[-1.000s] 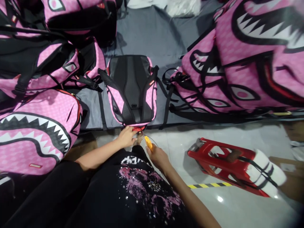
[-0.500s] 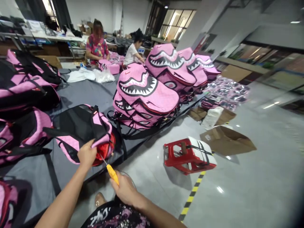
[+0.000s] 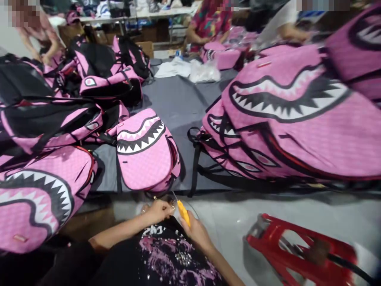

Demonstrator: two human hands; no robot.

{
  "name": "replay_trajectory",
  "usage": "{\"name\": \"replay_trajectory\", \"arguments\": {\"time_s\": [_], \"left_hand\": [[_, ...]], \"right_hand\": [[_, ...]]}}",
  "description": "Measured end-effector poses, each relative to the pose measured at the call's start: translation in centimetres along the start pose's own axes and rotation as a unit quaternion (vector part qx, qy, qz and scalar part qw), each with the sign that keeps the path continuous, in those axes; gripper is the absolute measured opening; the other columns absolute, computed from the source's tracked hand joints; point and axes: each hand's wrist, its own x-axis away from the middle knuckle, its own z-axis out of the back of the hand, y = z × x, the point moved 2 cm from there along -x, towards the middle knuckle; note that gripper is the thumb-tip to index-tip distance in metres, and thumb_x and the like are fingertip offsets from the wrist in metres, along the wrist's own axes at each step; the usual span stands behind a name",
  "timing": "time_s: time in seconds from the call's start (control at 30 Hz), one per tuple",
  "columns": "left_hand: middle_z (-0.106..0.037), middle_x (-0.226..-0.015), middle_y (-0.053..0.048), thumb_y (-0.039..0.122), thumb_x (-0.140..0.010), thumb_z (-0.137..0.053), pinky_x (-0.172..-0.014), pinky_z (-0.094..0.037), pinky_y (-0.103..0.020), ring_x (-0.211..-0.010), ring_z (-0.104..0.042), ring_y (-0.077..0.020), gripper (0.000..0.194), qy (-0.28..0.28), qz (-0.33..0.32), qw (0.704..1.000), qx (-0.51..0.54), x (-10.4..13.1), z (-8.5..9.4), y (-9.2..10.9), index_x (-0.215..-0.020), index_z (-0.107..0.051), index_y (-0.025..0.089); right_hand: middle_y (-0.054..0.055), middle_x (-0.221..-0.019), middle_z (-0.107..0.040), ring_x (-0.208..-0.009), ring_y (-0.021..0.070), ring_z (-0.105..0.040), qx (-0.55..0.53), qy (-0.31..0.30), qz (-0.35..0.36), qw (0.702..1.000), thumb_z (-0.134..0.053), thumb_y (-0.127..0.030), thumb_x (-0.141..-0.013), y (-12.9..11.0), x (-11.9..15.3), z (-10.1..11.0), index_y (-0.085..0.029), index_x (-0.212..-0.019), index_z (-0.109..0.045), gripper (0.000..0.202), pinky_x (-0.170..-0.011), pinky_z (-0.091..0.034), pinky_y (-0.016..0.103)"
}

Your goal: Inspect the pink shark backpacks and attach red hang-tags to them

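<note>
My right hand is wrapped round a yellow-handled tool whose thin metal shaft points up toward the table edge. Close to its left, my left hand has its fingers pinched together near a small ring; what they hold is too small to name. Just beyond both hands, a pink backpack with a shark-mouth print stands front side toward me at the edge of the grey-covered table.
Pink shark backpacks are stacked on the right, and more backpacks lie at left. White bags rest farther back. A red stool stands on the floor at lower right. Several people work across the table.
The view has turned left and come closer. My left hand has left the open backpack with the red lining and is now near my body; a backpack front now faces me.
</note>
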Motion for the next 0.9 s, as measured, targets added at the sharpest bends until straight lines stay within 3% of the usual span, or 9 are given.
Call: {"name": "replay_trajectory", "arguments": {"time_s": [0.1,0.17,0.23,0.3,0.4,0.53,0.67,0.8,0.9], "left_hand": [[-0.056,-0.141,-0.012,0.038,-0.067,-0.076,-0.123,-0.012,-0.054,-0.144,-0.029,-0.0417,0.051,0.102,-0.075,0.963,-0.239,2.0,2.1,1.9,-0.118,-0.071,0.03],[-0.029,-0.159,-0.011,0.027,-0.067,-0.074,-0.122,0.001,-0.059,-0.151,-0.009,-0.0394,0.079,0.163,-0.115,0.873,-0.445,1.7,4.1,3.7,-0.142,-0.052,0.024],[-0.032,-0.157,-0.015,0.013,-0.067,-0.066,-0.12,-0.011,-0.062,-0.149,-0.019,-0.0384,0.078,0.199,-0.11,0.756,-0.613,0.5,6.0,5.5,-0.143,-0.05,0.018],[-0.054,-0.143,-0.013,0.002,-0.067,-0.056,-0.115,-0.035,-0.048,-0.137,-0.047,-0.0304,0.068,0.218,-0.088,0.687,-0.688,-0.8,7.4,7.7,-0.134,-0.059,0.018],[-0.073,-0.116,-0.008,0.006,-0.078,-0.053,-0.091,-0.051,-0.03,-0.106,-0.069,-0.0211,0.047,0.273,-0.101,0.664,-0.689,-2.1,8.0,12.9,-0.12,-0.069,0.021],[-0.074,-0.075,-0.004,0.033,-0.09,-0.056,-0.063,-0.044,-0.023,-0.067,-0.067,-0.0146,0.023,0.351,-0.266,0.632,-0.637,-3.4,7.0,20.6,-0.089,-0.074,0.019],[-0.06,-0.053,0.0,0.05,-0.092,-0.053,-0.051,-0.033,-0.022,-0.049,-0.055,-0.0105,0.042,0.329,-0.366,0.607,-0.624,-4.4,5.8,22.9,-0.069,-0.066,0.017],[-0.056,-0.049,0.001,0.049,-0.095,-0.049,-0.051,-0.032,-0.023,-0.045,-0.05,-0.0092,0.045,0.217,-0.491,0.54,-0.649,-4.6,3.2,22.4,-0.065,-0.062,0.018],[-0.053,-0.048,0.002,0.049,-0.095,-0.049,-0.051,-0.031,-0.025,-0.046,-0.05,-0.0097,0.046,0.113,-0.572,0.493,-0.646,-4.5,0.4,22.7,-0.062,-0.058,0.019]], "right_hand": [[0.01,-0.089,-0.074,-0.083,0.0259,-0.072,0.009,-0.017,-0.031,0.999,-0.038,-0.046,-0.097,2.7,-0.6,0.0,-0.019,-0.126,-0.054,0.043,-0.064,-0.043,0.028],[0.008,-0.084,-0.074,-0.08,0.0253,-0.071,-0.027,-0.017,-0.037,0.999,-0.039,-0.05,-0.095,4.4,-0.2,0.5,-0.02,-0.123,-0.055,0.044,-0.064,-0.044,0.028],[0.006,-0.082,-0.073,-0.079,0.0249,-0.071,-0.098,-0.013,-0.016,0.995,-0.04,-0.054,-0.091,5.7,0.5,1.0,-0.022,-0.115,-0.057,0.044,-0.066,-0.046,0.029],[0.005,-0.078,-0.072,-0.075,0.0246,-0.07,-0.172,-0.015,0.013,0.985,-0.042,-0.059,-0.087,6.0,0.9,1.6,-0.023,-0.104,-0.059,0.044,-0.066,-0.048,0.031],[0.004,-0.063,-0.066,-0.059,0.022,-0.063,-0.234,0.023,0.047,0.971,-0.043,-0.066,-0.083,4.2,0.8,2.9,-0.023,-0.08,-0.056,0.045,-0.061,-0.047,0.032],[0.004,-0.061,-0.061,-0.057,0.0169,-0.057,-0.304,0.111,0.151,0.934,-0.031,-0.064,-0.093,0.2,0.5,5.8,-0.021,-0.07,-0.052,0.052,-0.061,-0.047,0.03],[0.003,-0.062,-0.059,-0.059,0.0151,-0.056,-0.315,0.089,0.233,0.916,-0.029,-0.062,-0.096,-1.8,-0.1,8.1,-0.02,-0.068,-0.055,0.057,-0.06,-0.047,0.027],[-0.002,-0.049,-0.048,-0.044,0.0132,-0.048,-0.325,0.06,0.146,0.932,-0.031,-0.072,-0.091,-3.1,-4.4,9.3,-0.021,-0.065,-0.049,0.06,-0.046,-0.042,0.026],[-0.002,-0.055,-0.053,-0.048,0.0132,-0.053,-0.303,0.042,0.109,0.946,-0.035,-0.067,-0.094,-6.1,-9.7,10.5,-0.018,-0.078,-0.057,0.057,-0.049,-0.046,0.026]]}}
